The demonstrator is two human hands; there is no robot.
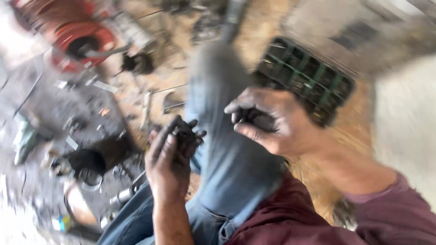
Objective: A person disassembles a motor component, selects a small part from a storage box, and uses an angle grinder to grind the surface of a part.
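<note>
The picture is blurred by motion. My left hand (169, 159) is grimy and closed around a small dark metal part (185, 132) whose shape I cannot make out. My right hand (272, 122) is curled around another small dark part (254, 119), held a little higher and to the right. Both hands hover above my leg in blue jeans (227, 149), apart from each other. A maroon sleeve (386, 213) covers my right arm.
A green compartment tray (309, 79) with dark small parts sits behind my right hand. Red round parts (81, 36) lie at the upper left. Scattered metal pieces, tools and a dark cup-shaped part (86, 163) litter the dirty floor on the left.
</note>
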